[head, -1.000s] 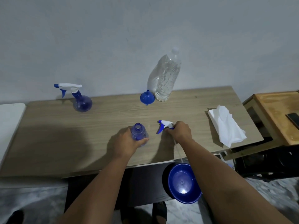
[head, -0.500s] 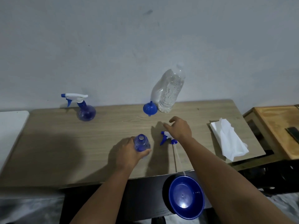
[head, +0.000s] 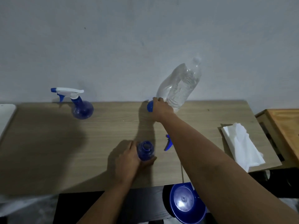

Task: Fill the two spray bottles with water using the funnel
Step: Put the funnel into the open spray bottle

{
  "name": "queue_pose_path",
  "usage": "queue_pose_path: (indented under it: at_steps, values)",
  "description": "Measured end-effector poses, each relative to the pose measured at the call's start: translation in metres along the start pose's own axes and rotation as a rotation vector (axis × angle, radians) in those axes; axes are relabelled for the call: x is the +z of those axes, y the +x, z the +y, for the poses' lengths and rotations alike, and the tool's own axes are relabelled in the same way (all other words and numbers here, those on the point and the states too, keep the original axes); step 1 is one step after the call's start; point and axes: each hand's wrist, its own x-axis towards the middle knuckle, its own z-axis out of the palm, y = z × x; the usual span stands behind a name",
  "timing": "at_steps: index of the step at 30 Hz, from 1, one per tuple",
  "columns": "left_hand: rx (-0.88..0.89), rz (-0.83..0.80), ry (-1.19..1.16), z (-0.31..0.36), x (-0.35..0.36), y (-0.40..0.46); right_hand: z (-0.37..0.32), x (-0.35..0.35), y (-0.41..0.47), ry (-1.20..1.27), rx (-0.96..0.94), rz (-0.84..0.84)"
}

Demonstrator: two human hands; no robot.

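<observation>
My left hand [head: 127,159] grips an open blue spray bottle [head: 145,151] that stands uncapped near the table's front edge. Its blue-and-white trigger head [head: 168,143] lies on the table just right of it, mostly hidden under my right forearm. My right hand [head: 161,109] reaches to the back of the table and closes over the blue funnel [head: 150,106], of which only the left rim shows. A clear water bottle [head: 181,88] stands right behind the funnel. A second blue spray bottle [head: 80,107], with its trigger head on, stands at the back left.
A white folded cloth [head: 241,144] lies at the table's [head: 48,151] right end. A blue bowl [head: 186,202] sits below the table's front edge. A wooden side table [head: 284,126] stands to the right, and a white surface [head: 6,113] borders the left.
My right hand let go of the trigger head, left it on the table, and moved back to the funnel by the water bottle. My left hand stayed on the open bottle.
</observation>
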Motion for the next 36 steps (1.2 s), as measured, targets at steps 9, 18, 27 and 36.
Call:
queue_pose_path:
  at_steps: [9,18,27,36]
  values:
    - [0.079,0.053,-0.004,-0.003,-0.002,-0.003,-0.003,0.008,-0.010,-0.181,0.028,-0.051]
    - [0.096,0.112,-0.013,0.000,-0.004,-0.006,-0.014,0.007,-0.007,-0.228,-0.010,-0.187]
    - [0.051,0.104,0.009,0.004,-0.003,-0.006,-0.008,0.018,-0.015,-0.083,0.122,-0.203]
    - [0.072,0.161,-0.005,0.005,0.000,-0.009,0.000,0.021,-0.032,-0.062,0.119,-0.209]
